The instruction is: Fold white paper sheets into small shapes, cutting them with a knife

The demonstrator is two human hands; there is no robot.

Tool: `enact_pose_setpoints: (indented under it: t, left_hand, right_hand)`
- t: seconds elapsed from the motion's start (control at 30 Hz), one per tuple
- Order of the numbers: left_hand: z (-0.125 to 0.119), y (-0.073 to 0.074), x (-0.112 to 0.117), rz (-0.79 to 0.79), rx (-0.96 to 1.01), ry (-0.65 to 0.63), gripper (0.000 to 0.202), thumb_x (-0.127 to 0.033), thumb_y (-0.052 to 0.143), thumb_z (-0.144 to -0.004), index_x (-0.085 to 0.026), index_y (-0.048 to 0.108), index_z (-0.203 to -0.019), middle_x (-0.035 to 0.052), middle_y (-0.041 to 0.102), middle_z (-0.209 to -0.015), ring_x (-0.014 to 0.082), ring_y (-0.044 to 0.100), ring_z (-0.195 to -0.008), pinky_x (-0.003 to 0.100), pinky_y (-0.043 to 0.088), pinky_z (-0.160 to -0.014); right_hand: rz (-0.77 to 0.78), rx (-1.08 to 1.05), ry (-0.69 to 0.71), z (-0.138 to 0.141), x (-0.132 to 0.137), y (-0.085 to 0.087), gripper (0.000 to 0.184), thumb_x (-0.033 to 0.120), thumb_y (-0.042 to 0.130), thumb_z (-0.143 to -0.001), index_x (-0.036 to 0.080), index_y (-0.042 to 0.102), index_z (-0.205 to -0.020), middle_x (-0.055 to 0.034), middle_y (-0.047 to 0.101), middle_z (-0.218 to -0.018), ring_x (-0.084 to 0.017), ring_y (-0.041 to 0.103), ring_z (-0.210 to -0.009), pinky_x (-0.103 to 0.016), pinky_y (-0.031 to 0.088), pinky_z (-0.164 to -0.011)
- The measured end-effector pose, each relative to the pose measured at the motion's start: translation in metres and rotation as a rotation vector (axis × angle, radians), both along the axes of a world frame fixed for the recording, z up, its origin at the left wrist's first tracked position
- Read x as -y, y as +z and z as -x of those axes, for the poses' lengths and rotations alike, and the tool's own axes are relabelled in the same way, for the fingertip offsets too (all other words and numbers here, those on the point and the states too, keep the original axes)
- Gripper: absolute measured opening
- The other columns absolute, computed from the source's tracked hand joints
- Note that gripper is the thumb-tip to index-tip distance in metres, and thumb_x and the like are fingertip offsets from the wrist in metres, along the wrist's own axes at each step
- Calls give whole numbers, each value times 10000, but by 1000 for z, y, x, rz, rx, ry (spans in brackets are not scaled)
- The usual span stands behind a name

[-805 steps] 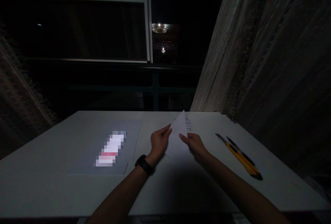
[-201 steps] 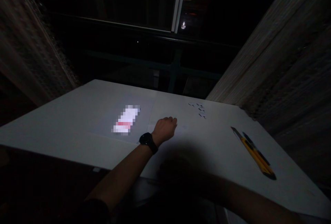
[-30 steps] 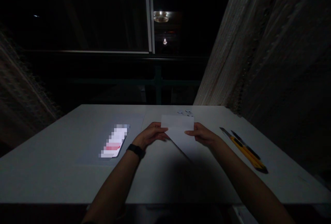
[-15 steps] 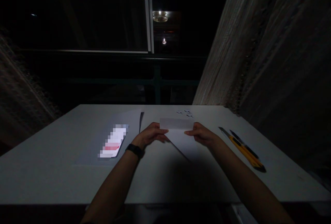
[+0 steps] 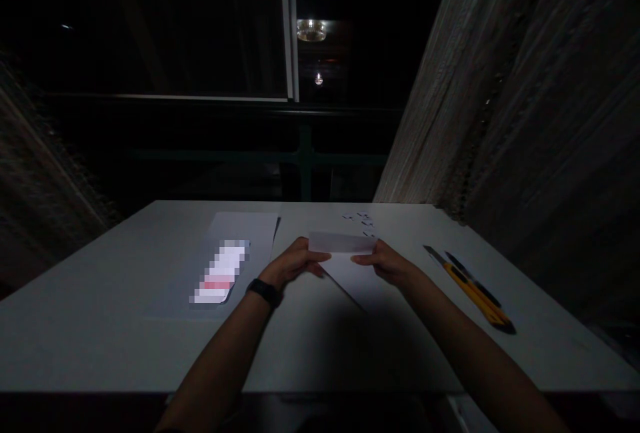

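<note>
A white sheet of paper (image 5: 350,278) is held between my two hands above the table, its far edge folded up into a raised flap. My left hand (image 5: 296,261) pinches the left side at the fold, thumb on top. On the opposite side my right hand (image 5: 386,260) grips the paper the same way, its thumb pointing inward along the crease. Both thumbs lie on the near side of the flap. Just beyond the flap, several small dark-marked paper pieces (image 5: 367,224) lie on the table. A dark watch band (image 5: 264,292) is on my left wrist.
The white table (image 5: 100,346) stands before a dark window. To the left, a phone with a lit, blurred screen (image 5: 220,273) rests on white paper (image 5: 255,226). A yellow utility knife (image 5: 475,296) and a dark pen (image 5: 473,278) lie at the right. Curtains (image 5: 420,100) hang on both sides.
Both thumbs have slid slightly inward along the fold, and the flap sits a little lower, showing one more small piece behind it. The phone, knife and pen stay in place.
</note>
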State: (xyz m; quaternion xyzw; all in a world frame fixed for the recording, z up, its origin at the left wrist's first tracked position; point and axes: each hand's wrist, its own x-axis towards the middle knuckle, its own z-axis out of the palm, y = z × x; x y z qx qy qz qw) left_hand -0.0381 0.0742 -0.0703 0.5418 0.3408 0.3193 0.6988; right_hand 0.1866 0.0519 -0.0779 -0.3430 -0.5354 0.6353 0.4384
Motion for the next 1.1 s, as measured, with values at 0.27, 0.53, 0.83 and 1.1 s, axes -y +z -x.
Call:
enact_pose_setpoints:
  t: [0.27,0.53,0.83,1.1]
  left_hand:
    - [1,0,-1,23,44,-29,358,-160,736,-622,-68,629,-951,118,663,-860,171,642,-634,264,548,-544]
    - [1,2,2,49,95,13,321,-134,730,-629,-84,631,-930,89,655,-858,164,641,-667,256,558,-560]
    - [3,2,-2,42,80,-21,305,-162,719,-651,-72,643,-933,102,655,-833,157,641,-640,265,551,-583]
    - [4,0,-5,91,108,-1,276,-124,688,-689,-65,635,-953,123,677,-822,186,666,-704,297,560,-669]
  right_hand:
    - [80,-25,68,-2,4,6,425,165,768,-539,145,672,-953,-67,703,-869,-209,645,-799,-349,455,-802]
    - [49,-57,51,-3,2,3,515,170,771,-529,169,647,-1029,-68,695,-940,-235,630,-907,-349,452,-835]
    - [138,-9,22,-9,-1,4,296,151,744,-551,129,712,-844,-56,704,-753,-172,640,-674,-286,482,-663]
    - [173,-35,-26,-11,-2,8,269,124,741,-532,127,722,-801,-53,705,-723,-155,634,-632,-282,481,-662]
